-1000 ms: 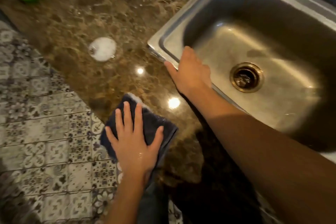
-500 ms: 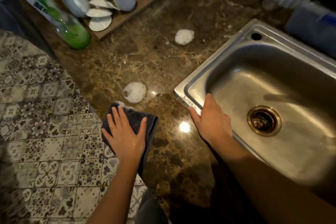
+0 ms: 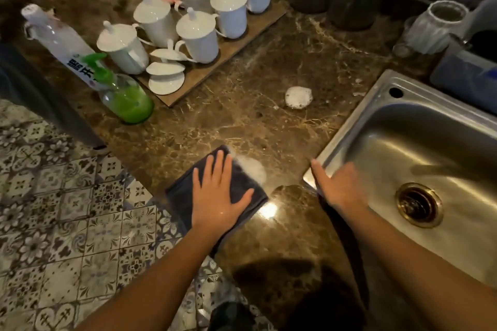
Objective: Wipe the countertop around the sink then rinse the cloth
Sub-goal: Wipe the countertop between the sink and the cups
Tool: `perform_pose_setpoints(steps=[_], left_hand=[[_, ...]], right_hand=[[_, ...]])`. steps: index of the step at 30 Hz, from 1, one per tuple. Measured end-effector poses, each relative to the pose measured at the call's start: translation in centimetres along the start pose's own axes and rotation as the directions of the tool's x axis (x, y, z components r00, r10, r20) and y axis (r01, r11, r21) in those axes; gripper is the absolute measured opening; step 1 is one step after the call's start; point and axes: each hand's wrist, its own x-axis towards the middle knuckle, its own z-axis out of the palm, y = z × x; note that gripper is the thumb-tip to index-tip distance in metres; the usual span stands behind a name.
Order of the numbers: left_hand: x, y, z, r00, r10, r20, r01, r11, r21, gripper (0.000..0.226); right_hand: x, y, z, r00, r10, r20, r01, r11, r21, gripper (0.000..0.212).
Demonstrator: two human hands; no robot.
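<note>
Left hand flat, fingers spread, pressing cloth at lower centre, touching foam. Right hand flat on sink rim, blurred.

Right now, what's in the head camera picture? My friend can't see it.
A left hand presses a dark cloth flat on the brown marble countertop beside a white foam patch, while the right hand rests on the steel sink's corner. Farther back sit another foam patch, a bottle of green liquid and lidded white cups.
</note>
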Motion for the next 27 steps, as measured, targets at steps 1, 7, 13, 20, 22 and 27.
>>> perform_pose_setpoints(steps=[1, 7, 13, 20, 22, 27], left_hand=[[1.1, -0.3, -0.2, 1.000, 0.024, 0.006, -0.025, 1.000, 0.016, 0.093], [6.1, -0.5, -0.4, 0.989, 0.146, 0.012, -0.146, 0.989, 0.001, 0.091], [4.8, -1.6, -0.4, 0.977, 0.213, -0.018, -0.213, 0.977, 0.009, 0.091], [-1.3, -6.2, -0.1, 0.994, 0.104, -0.037, -0.107, 0.992, -0.073, 0.086], [-1.0, -5.7, -0.3, 1.000, 0.005, -0.020, -0.007, 0.992, -0.123, 0.086], [0.1, -3.4, -0.4, 0.981, -0.192, 0.037, 0.195, 0.975, -0.102, 0.069]], right_hand=[[0.1, -0.9, 0.7, 0.995, 0.011, -0.101, -0.012, 1.000, -0.014, 0.088], [-0.1, -1.1, 1.6, 0.967, 0.005, -0.254, -0.024, 0.997, -0.073, 0.080], [-0.4, -1.8, 1.6, 0.954, 0.012, -0.298, -0.044, 0.994, -0.101, 0.071], [-0.6, -1.8, 1.4, 0.961, 0.027, -0.276, -0.045, 0.997, -0.059, 0.072], [-0.6, -1.9, 1.2, 0.964, 0.025, -0.266, -0.039, 0.998, -0.044, 0.071], [-0.7, -1.9, 0.9, 0.971, 0.028, -0.238, -0.035, 0.999, -0.022, 0.076]])
